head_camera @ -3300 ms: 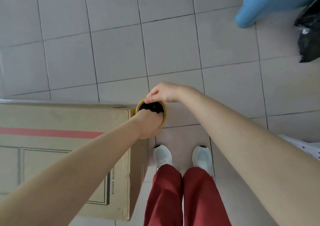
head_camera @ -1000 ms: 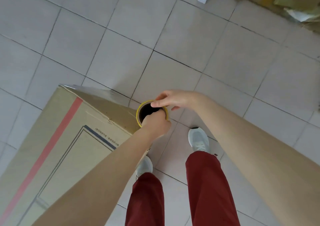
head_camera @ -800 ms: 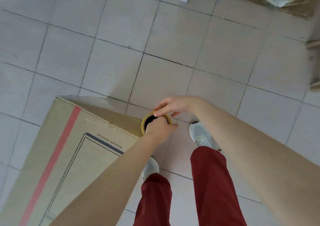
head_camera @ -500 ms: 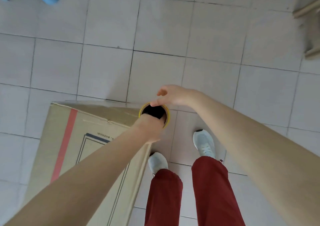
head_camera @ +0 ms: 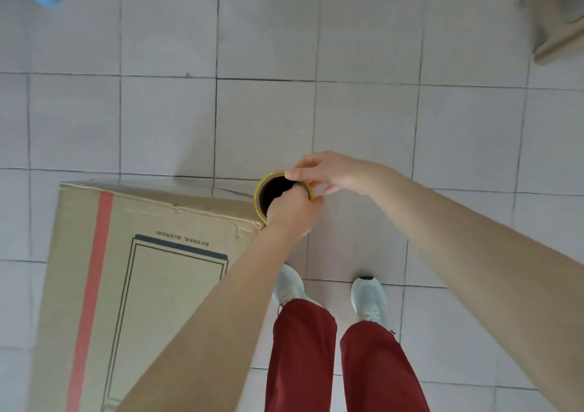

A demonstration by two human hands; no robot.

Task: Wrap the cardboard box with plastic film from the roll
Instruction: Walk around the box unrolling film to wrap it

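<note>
The person stands close beside the cardboard box (head_camera: pixel 142 253). The roll of plastic film (head_camera: pixel 261 197) is held upright against the box's top corner, the one nearest their white shoes (head_camera: pixel 369 297). The left hand (head_camera: pixel 292 214) has its fingers hooked down into the roll's hollow core, gripping the yellow rim, I'd guess so the roll can spin as film pays out. The right hand (head_camera: pixel 328 174) pinches the rim on the side away from the box, steadying it. The film is clear and I can't really make it out, though a gloss along the box's far top edge may be a layer already on.
</note>
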